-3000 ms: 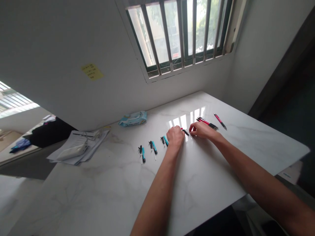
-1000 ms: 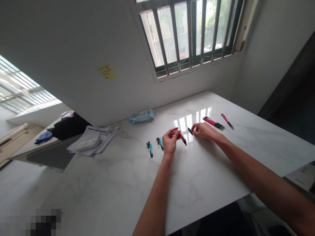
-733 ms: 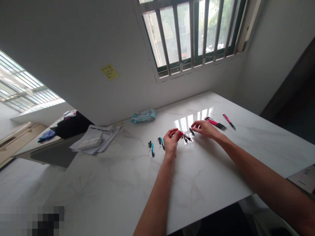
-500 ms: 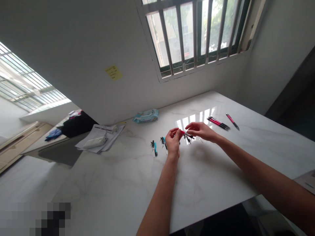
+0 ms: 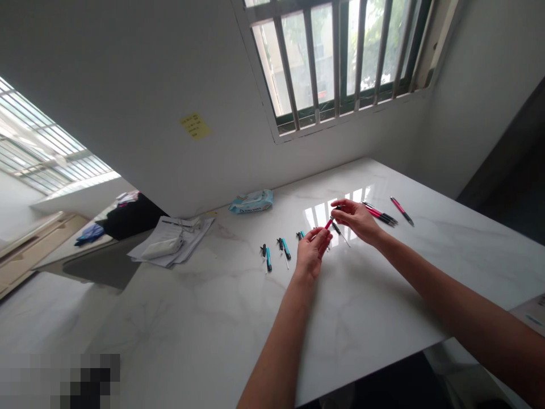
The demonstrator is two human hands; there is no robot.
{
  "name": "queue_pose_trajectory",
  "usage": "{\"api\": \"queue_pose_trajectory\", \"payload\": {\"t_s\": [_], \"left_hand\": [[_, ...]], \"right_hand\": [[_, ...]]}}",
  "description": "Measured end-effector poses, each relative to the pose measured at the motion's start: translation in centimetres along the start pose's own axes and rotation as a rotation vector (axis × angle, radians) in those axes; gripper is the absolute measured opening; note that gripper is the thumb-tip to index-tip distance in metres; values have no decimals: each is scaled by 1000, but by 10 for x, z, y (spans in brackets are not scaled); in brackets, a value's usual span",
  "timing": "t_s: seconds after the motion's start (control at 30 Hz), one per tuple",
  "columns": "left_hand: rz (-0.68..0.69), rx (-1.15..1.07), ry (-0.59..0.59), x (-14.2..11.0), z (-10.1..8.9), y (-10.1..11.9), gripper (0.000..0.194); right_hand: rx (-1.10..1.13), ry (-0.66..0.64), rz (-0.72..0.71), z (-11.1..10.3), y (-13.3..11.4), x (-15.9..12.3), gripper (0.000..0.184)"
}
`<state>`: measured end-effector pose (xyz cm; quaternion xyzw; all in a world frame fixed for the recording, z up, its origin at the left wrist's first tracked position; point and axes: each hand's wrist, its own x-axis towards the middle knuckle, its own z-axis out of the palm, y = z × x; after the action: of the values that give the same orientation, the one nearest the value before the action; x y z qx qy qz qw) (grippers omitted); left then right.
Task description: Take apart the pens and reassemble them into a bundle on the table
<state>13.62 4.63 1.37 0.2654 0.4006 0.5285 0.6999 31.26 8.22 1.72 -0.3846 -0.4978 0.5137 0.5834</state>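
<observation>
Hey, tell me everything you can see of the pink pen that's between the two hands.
The pink pen shows only a short, bright pink length of smooth barrel, perhaps plastic, with a pale, silvery bit above it. It slants, its upper end leaning toward the window side and the right. The left hand grips its lower part and hides that end. The right hand has its fingers at the upper end; whether they grip it, and whether the pen is complete, I can't tell.
</observation>
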Motion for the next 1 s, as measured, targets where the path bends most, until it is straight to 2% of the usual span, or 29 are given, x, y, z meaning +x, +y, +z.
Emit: {"api": "queue_pose_trajectory", "payload": {"t_s": [0.13,0.23,0.33,0.4,0.5,0.57,0.63,0.73,0.83,1.0], "left_hand": [[-94,-29,-51,-5,8,-11,27],[-85,-11,-47,-4,9,-14,27],[-68,14,-11,-2,7,-13,30],[-47,48,2,-1,5,-12,31],[17,165,-26,0,4,-10,30],[104,306,-59,0,3,-9,25],[225,504,-83,0,2,-7,21],[396,817,-90,0,1,-4,12],[481,1055,-83,3,4,-2,5],[578,1239,-103,18,13,-2,13]], "right_hand": [[25,26,3,0,1,1,51],[5,34,11,-1,2,3,51],[-42,102,-23,-8,2,7,50],[-175,158,-88,-17,0,10,48],[-547,176,-178,-34,0,13,34],[-766,93,-180,-44,3,15,24],[-879,-38,-133,-50,8,15,21],[-930,-166,-40,-55,12,14,23],[-968,-266,24,-59,7,12,26],[-1004,-447,120,-67,-7,11,27]]}}
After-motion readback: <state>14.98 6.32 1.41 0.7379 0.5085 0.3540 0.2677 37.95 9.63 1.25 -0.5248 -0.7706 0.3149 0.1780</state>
